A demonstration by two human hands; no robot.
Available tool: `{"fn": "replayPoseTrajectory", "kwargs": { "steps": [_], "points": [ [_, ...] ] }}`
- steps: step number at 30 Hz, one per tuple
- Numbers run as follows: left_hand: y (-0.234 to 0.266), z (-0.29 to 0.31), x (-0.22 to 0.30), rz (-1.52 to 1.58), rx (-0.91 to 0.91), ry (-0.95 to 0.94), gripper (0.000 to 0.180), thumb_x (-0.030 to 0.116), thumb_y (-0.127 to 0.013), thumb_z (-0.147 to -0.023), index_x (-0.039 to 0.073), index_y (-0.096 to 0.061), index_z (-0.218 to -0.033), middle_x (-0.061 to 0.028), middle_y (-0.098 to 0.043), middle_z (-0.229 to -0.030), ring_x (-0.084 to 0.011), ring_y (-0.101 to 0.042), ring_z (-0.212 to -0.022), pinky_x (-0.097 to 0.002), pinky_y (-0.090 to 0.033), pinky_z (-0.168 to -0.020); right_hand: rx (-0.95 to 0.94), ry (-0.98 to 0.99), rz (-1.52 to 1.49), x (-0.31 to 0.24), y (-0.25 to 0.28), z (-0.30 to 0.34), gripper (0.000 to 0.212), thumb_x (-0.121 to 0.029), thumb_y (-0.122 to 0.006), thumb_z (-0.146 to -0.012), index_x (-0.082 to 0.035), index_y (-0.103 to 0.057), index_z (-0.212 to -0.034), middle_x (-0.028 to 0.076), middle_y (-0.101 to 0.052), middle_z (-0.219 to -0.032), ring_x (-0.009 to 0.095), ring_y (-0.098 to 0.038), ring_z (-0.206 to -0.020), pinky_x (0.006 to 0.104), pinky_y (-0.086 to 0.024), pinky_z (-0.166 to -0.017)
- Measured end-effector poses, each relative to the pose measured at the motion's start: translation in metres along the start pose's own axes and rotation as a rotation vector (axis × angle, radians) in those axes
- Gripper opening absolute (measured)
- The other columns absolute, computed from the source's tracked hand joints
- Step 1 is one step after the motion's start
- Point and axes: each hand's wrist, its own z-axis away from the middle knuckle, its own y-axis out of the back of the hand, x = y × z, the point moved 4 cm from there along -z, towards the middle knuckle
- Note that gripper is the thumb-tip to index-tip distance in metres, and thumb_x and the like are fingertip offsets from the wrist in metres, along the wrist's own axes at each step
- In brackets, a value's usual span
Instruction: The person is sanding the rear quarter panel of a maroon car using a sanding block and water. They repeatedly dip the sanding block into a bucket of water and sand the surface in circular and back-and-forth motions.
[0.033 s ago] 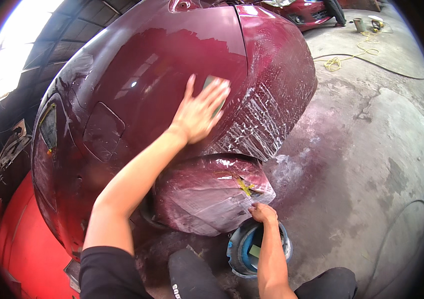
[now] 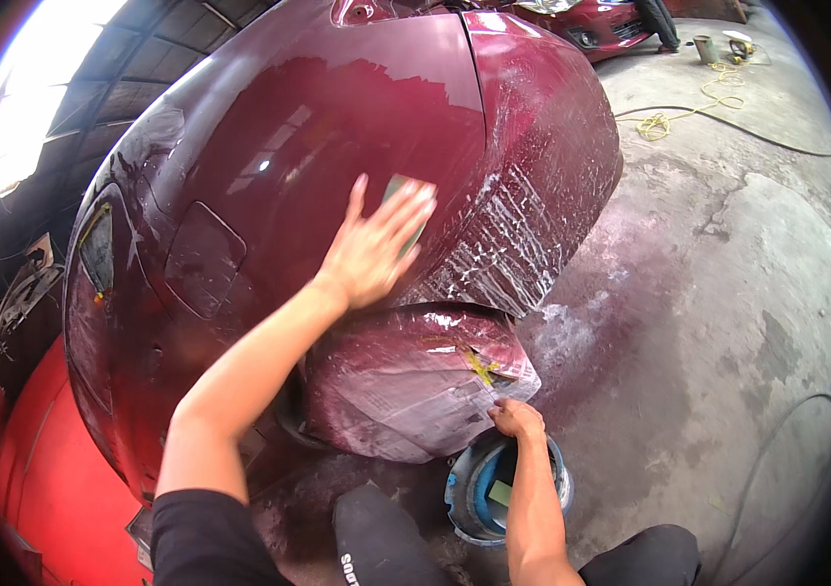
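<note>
My left hand [image 2: 368, 256] lies flat on the wet, dark red car panel [image 2: 376, 117], fingers stretched and a little apart. Under the fingers it holds a greenish sanding pad [image 2: 396, 186] against the paint; most of the pad is hidden. Low on the right, my right hand [image 2: 520, 418] is closed just above the far rim of a blue bucket [image 2: 462, 527]. What its fingers grip cannot be made out. Inside the bucket shows a pale green block [image 2: 500, 492]. Beside that hand is the corner of the paper cover [image 2: 396, 410] over the wheel, with yellow tape [image 2: 479, 366] on it.
Milky streaks [image 2: 503, 244] run down the panel's right part. A bright red surface [image 2: 54, 479] lies at the lower left. On the concrete floor are a yellow cord [image 2: 655, 127] and a dark hose [image 2: 777, 145]. A person's leg [image 2: 660, 24] and another red car [image 2: 601, 34] are behind.
My left hand has slid with the sanding pad down and slightly left across the panel, toward me. My right hand and the bucket stay in place.
</note>
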Motion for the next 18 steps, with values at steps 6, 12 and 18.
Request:
{"fn": "replayPoseTrajectory", "kwargs": {
  "steps": [6, 12, 18],
  "points": [
    [-0.007, 0.042, -0.006, 0.08, -0.031, -0.051, 0.069, 0.041, -0.05, -0.109, 0.014, -0.033, -0.171, -0.0028, -0.029, -0.18, -0.0187, -0.022, -0.167, -0.0704, 0.006, -0.131, 0.016, 0.028, -0.029, 0.016, -0.004, -0.013, 0.056, -0.051, -0.059, -0.105, -0.018, -0.066, -0.149, 0.016, -0.067, -0.148, 0.033, -0.062, -0.141, 0.0447, -0.047, -0.118],
    [0.008, -0.065, -0.019, -0.129, 0.119, 0.058, 0.065, 0.042, -0.042, -0.113, 0.012, -0.034, -0.17, -0.0032, -0.03, -0.179, -0.0189, -0.023, -0.166, -0.0706, 0.001, -0.131, 0.01, 0.09, -0.045, -0.012, -0.011, -0.009, 0.057, -0.05, -0.062, -0.103, -0.019, -0.066, -0.15, 0.018, -0.07, -0.143, 0.034, -0.064, -0.137, 0.0457, -0.048, -0.116],
    [-0.012, 0.103, 0.001, 0.142, -0.127, 0.018, 0.07, 0.038, -0.05, -0.11, 0.013, -0.031, -0.172, -0.0035, -0.026, -0.181, -0.019, -0.018, -0.168, -0.0701, 0.006, -0.13, 0.054, 0.045, -0.1, 0.018, 0.004, -0.013, 0.056, -0.045, -0.064, -0.102, -0.013, -0.067, -0.148, 0.021, -0.073, -0.137, 0.034, -0.067, -0.133, 0.0439, -0.051, -0.113]
  ]
}}
